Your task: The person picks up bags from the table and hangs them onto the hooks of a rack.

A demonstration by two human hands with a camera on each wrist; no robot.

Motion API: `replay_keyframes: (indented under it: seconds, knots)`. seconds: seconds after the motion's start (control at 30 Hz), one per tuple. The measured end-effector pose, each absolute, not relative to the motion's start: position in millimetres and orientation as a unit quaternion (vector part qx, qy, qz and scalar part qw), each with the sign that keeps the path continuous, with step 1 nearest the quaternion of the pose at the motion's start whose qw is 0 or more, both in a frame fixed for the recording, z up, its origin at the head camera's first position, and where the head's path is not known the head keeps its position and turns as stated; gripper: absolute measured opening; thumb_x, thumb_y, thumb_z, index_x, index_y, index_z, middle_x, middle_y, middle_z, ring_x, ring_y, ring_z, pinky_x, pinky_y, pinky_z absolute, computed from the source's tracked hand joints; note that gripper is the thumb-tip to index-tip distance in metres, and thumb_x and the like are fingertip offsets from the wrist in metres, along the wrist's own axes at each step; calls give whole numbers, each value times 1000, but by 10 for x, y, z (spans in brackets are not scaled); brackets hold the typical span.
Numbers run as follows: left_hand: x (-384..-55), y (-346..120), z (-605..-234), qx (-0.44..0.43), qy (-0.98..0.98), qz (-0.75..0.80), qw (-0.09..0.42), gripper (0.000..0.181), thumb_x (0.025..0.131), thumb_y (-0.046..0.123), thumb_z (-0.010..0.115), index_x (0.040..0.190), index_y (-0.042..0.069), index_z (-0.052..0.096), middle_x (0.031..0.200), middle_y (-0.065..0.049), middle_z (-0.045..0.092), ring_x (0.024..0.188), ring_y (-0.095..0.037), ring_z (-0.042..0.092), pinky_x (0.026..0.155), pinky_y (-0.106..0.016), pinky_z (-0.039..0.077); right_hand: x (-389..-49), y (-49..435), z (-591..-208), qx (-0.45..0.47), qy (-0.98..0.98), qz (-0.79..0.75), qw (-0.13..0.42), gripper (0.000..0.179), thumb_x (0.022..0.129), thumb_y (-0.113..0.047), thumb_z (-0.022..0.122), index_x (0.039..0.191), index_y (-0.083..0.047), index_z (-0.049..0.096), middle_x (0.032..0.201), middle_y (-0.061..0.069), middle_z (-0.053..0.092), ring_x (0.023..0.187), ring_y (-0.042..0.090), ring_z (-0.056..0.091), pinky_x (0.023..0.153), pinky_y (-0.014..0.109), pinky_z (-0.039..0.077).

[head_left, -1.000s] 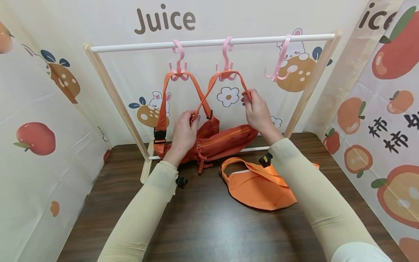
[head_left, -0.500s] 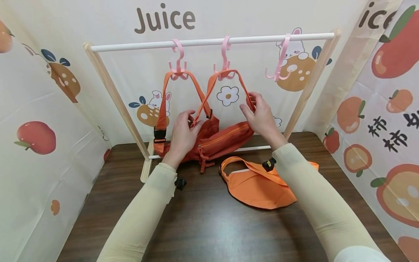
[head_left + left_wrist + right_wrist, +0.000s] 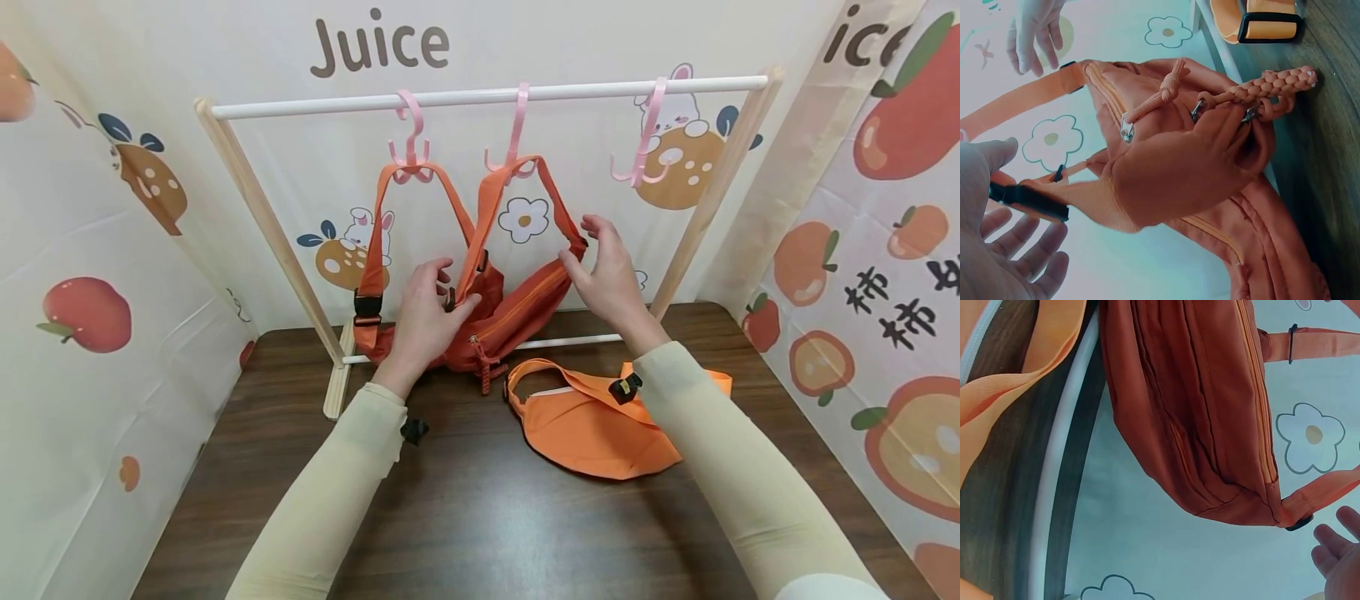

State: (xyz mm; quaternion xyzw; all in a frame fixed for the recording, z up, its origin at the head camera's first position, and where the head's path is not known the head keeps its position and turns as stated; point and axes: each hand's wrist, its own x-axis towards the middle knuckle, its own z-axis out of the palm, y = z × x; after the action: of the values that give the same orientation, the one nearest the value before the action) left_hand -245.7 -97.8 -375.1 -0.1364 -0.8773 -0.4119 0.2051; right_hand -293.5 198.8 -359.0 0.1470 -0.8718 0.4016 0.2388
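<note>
A rust-orange waist bag hangs tilted by its looped strap from the middle pink hook. Beside the strap's left side is my left hand, fingers relaxed, with a black buckle between thumb and fingers in the left wrist view. My right hand is at the strap's right end, fingers spread and loosely bent; in the right wrist view its fingertips are apart from the strap adjuster. A second rust-orange bag hangs from the left hook, partly hidden behind my left hand and the first bag.
A bright orange waist bag lies on the dark wooden table, its strap partly under my right forearm. A bare third pink hook hangs at the right of the white rail. Wooden posts hold the rail.
Both hands have loosened from the strap and shifted lower. The right hand has moved slightly right. The bag has tilted more steeply, its left end lower, and the middle hook has turned.
</note>
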Motion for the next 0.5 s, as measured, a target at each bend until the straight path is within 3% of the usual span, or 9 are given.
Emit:
replay_keyframes:
  seconds: [0.27,0.5]
  knots:
    - [-2373,-954,-3775,-145,-878,-421,174,76,91,35,88,151,9,49,125,-13,58,109,-36,61,90,-45,54,-2801,2028,-3662,169,-865,390,264,69,103,-33,70,157,-4,40,154,17,50,144,33,46,121,52,35]
    - [-2334,-961,-3815,-156,-879,-414,178,80,89,39,88,152,9,48,126,-10,57,111,-36,59,89,-45,53,-2666,2062,-3692,175,-863,388,271,69,101,-31,73,156,-2,42,153,20,49,142,35,47,117,56,37]
